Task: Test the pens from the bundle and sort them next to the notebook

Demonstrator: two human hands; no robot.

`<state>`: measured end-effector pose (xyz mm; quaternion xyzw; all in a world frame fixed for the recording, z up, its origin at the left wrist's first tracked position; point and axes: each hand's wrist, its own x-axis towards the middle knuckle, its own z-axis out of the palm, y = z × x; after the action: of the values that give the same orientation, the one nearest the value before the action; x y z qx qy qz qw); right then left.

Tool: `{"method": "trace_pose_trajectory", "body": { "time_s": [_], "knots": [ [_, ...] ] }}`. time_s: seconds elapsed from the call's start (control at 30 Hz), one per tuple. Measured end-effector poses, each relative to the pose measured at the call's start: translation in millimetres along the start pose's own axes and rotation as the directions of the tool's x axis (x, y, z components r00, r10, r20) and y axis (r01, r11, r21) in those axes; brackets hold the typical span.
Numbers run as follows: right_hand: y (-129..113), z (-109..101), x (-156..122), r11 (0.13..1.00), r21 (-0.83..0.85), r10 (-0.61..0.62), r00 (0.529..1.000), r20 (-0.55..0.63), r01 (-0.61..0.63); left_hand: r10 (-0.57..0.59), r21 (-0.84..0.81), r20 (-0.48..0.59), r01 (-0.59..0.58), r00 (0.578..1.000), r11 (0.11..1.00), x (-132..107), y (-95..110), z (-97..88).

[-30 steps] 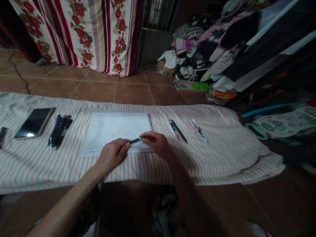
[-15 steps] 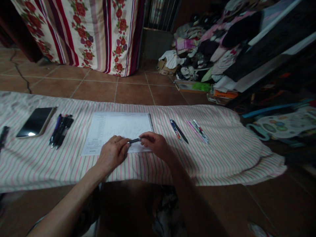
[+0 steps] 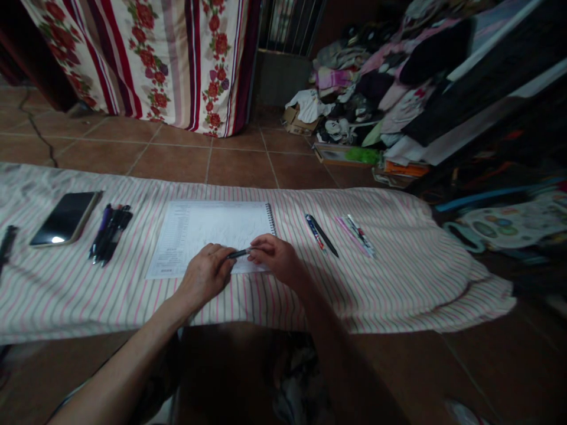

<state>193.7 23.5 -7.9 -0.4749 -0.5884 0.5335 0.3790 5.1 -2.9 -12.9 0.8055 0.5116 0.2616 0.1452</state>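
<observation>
A dark pen (image 3: pixel 239 254) lies crosswise between my two hands, just above the lower edge of a spiral notebook (image 3: pixel 217 221). My left hand (image 3: pixel 206 271) pinches its left end between thumb and fingers. At the other end, the fingertips of my right hand (image 3: pixel 277 257) close on the pen, partly hiding it. The notebook's white page carries faint writing and a printed column at left. Right of it lie a dark pen (image 3: pixel 324 236) and a patterned pen (image 3: pixel 315 233), side by side. Farther right rest a pink pen (image 3: pixel 353 235) and a white patterned pen (image 3: pixel 361 235).
A bundle of several dark pens (image 3: pixel 110 235) and a phone (image 3: pixel 65 218) lie at left on the striped cloth (image 3: pixel 398 277). Beyond the table hangs a floral curtain (image 3: pixel 177 65). Clothes are heaped (image 3: pixel 367 82) at the back right.
The pen has tilted slightly, and a thin light part now shows at its right end by my right fingertips. My right hand has shifted a little; the other things have stayed put.
</observation>
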Motion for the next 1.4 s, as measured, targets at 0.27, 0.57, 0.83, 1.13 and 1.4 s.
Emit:
{"method": "trace_pose_trajectory", "body": {
  "time_s": [0.27, 0.57, 0.83, 1.13, 1.4],
  "knots": [
    [0.0, 2.3, -1.8, 1.000, -0.017, -0.019, 1.000, 0.018, 0.019, -0.006, -0.045, 0.002, 0.006, 1.000, 0.999, -0.2, -2.1, 0.9],
    [-0.3, 2.0, -1.8, 0.999, -0.005, -0.039, 0.999, 0.016, 0.039, -0.046, -0.099, 0.025, 0.049, 0.999, 0.994, 0.1, 2.7, 0.2],
    [3.0, 0.9, -1.2, 0.996, -0.043, -0.070, 0.997, 0.034, 0.072, -0.036, -0.098, 0.011, 0.037, 0.999, 0.994, -0.3, 7.4, -2.2],
    [2.9, 2.4, -1.3, 0.999, 0.004, -0.046, 0.998, 0.047, 0.046, -0.088, -0.090, 0.000, 0.088, 0.996, 0.992, -1.2, 7.6, -1.6],
    [2.9, 2.1, -0.7, 0.996, -0.045, -0.078, 0.997, 0.001, 0.078, -0.094, -0.099, 0.004, 0.094, 0.996, 0.991, -0.7, 6.7, -2.6]
  ]
}}
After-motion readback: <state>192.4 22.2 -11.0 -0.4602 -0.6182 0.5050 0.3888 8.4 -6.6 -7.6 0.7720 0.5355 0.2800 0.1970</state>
